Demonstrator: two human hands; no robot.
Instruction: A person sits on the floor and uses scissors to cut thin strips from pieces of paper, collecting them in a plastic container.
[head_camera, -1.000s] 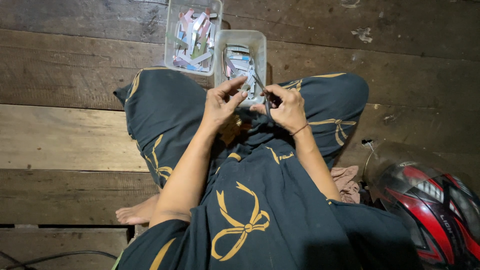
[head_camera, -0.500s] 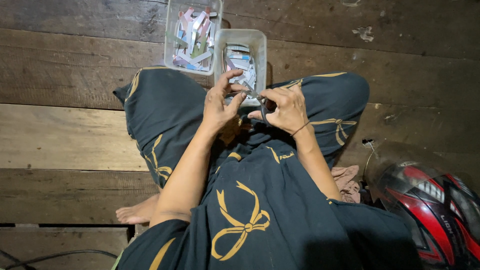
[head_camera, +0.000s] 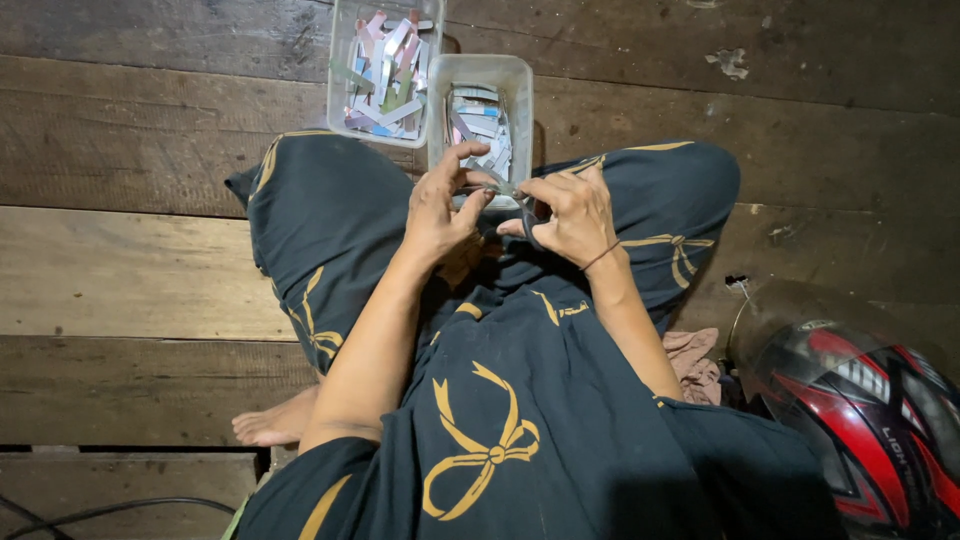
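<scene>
1. A person sits cross-legged on a plank floor (head_camera: 120, 270), wearing dark clothing with gold bow prints; a bare foot (head_camera: 275, 420) shows at the lower left.
2. A red and black helmet (head_camera: 860, 410) lies on the floor toward its right edge, beside a crumpled pink cloth (head_camera: 695, 360).
3. The left hand (head_camera: 440, 210) is partly curled, thumb and fingers pinching a small pale strip (head_camera: 497, 187) over the lap.
4. The right hand (head_camera: 570, 215) is closed around dark-handled scissors (head_camera: 527, 222), meeting the left hand at the strip.
5. Just beyond the hands sits a clear tub (head_camera: 520, 80) of cut paper pieces.
6. A second clear tub (head_camera: 340, 70) of coloured strips stands touching it, toward the floor's far edge.
</scene>
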